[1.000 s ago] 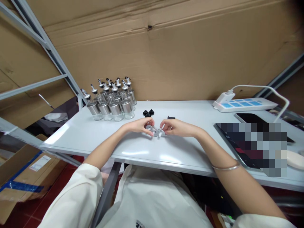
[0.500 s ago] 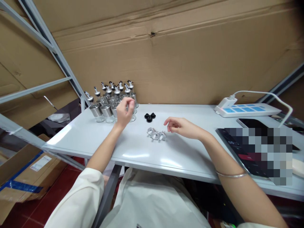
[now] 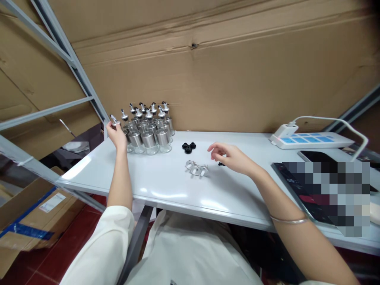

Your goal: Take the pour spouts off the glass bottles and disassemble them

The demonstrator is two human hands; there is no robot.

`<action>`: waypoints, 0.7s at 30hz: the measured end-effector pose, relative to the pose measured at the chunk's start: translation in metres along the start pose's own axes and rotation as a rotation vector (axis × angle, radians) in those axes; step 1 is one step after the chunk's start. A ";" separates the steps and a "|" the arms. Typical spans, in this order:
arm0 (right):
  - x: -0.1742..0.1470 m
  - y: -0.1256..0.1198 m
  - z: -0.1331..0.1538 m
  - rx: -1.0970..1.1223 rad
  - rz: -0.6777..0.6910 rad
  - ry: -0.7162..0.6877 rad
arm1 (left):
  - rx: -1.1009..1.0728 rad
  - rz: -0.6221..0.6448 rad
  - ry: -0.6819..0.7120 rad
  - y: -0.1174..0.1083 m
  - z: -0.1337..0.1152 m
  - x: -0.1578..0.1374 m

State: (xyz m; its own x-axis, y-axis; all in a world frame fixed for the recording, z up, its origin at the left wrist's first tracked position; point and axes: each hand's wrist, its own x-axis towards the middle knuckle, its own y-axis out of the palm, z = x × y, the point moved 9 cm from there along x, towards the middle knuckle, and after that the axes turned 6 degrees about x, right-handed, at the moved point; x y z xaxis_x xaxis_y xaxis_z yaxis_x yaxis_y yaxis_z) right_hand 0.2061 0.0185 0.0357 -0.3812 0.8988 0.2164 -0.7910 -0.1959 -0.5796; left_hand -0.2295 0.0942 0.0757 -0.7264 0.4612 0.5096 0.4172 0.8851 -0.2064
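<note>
My left hand (image 3: 116, 137) is closed around the pourer top (image 3: 114, 118) of the leftmost bottle, hiding most of that bottle. Beside it stand several glass oil bottles (image 3: 148, 139) with steel sleeves and silver-and-black pour spouts. Over the middle of the table hovers my right hand (image 3: 231, 157), fingers loosely curled and apart, with nothing seen in it. Small black parts (image 3: 221, 164) show just beneath its fingertips. Left of that hand lie several silver disc-shaped pieces (image 3: 195, 170) with white stems. Behind them sit 3 black ribbed stoppers (image 3: 188, 150).
A white power strip (image 3: 314, 139) with a plugged-in charger and cable lies at the back right. In front of it are a phone (image 3: 314, 157) and a tablet (image 3: 297, 190). Cardboard (image 3: 225, 79) lines the back, and a metal frame (image 3: 80, 79) rises at the left.
My left hand has moved left from in front of the bottles to the leftmost one and closed on its top. My right hand has barely moved; black parts now show under it.
</note>
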 end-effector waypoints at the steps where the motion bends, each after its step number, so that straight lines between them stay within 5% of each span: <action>1: 0.000 0.000 0.000 -0.002 -0.005 -0.002 | 0.025 -0.016 -0.003 -0.003 -0.001 -0.001; 6: 0.002 -0.002 0.001 -0.025 -0.018 -0.015 | 0.092 -0.049 -0.022 -0.022 -0.013 -0.009; 11: 0.001 -0.003 -0.001 -0.031 -0.030 -0.005 | 0.106 0.060 0.009 -0.030 -0.021 -0.025; 15: 0.001 -0.005 0.000 -0.040 -0.043 -0.011 | -0.057 0.387 0.042 -0.014 -0.034 -0.057; 21: -0.007 -0.012 0.014 -0.041 -0.098 -0.034 | -0.379 0.908 0.146 -0.004 -0.087 -0.152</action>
State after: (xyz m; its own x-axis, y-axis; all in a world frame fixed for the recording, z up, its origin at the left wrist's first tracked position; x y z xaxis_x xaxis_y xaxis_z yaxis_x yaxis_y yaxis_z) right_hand 0.2116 0.0095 0.0526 -0.3200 0.8988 0.2996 -0.8054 -0.0915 -0.5857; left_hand -0.0733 0.0154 0.0715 0.0189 0.9192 0.3933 0.9471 0.1096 -0.3017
